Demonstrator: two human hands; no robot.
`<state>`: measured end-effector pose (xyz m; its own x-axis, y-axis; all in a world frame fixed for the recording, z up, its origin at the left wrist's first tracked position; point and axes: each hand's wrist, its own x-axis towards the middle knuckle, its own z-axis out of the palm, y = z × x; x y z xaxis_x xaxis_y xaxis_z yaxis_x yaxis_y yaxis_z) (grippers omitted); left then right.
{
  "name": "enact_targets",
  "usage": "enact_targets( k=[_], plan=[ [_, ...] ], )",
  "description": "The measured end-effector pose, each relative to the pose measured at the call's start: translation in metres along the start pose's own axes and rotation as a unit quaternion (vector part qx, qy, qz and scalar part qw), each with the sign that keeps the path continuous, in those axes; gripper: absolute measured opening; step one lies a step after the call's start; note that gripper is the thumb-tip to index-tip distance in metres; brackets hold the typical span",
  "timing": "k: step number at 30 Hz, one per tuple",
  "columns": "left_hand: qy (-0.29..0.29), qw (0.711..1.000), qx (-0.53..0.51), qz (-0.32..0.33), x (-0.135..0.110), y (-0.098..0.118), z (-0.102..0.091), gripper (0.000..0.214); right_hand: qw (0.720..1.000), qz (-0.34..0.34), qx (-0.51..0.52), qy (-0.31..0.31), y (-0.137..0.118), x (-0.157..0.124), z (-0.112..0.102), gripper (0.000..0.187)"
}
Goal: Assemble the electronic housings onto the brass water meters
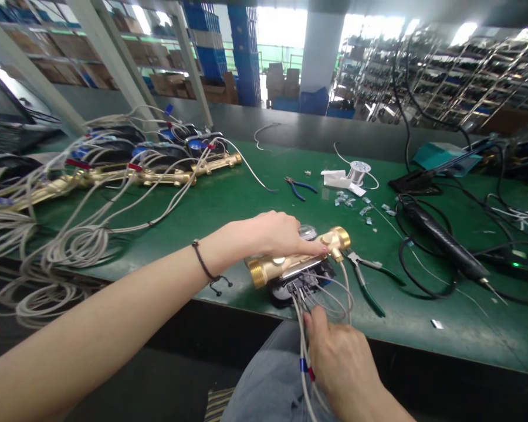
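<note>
Brass meter (286,266) lies near the front edge of the tabletop (426,316), with the left hand (275,237) spread over it, its fingers (312,246) apart from any grip and pressed flat on the brass. The right hand (341,363), just past that edge, has its fingers (321,328) clamped on grey cables (303,346) rising from the meter. Green-handled pliers (369,287) lie just beside the meter; a soldering iron (444,237) rests further right, and more brass meters (158,176) lie toward the far left.
</note>
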<state>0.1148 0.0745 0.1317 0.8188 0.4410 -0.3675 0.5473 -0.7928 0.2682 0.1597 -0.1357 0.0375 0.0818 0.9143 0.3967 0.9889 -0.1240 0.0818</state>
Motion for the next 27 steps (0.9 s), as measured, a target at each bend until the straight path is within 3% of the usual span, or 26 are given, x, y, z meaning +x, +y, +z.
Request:
enact_targets(
  k=[4, 10, 27],
  plan=[
    [-0.001, 1.0, 0.0, 0.002, 0.001, 0.002, 0.0, 0.1, 0.995, 0.033, 0.096, 0.01, 0.003, -0.006, 0.012, 0.033],
    [-0.014, 1.0, 0.007, 0.001, 0.005, 0.0, -0.001, 0.101, 0.986, 0.059, 0.156, 0.026, 0.004, -0.009, 0.018, 0.039],
    [-0.003, 1.0, 0.009, -0.007, 0.0, 0.005, 0.001, 0.099, 0.977, 0.076, 0.198, 0.026, 0.005, -0.01, 0.018, 0.04]
  ],
)
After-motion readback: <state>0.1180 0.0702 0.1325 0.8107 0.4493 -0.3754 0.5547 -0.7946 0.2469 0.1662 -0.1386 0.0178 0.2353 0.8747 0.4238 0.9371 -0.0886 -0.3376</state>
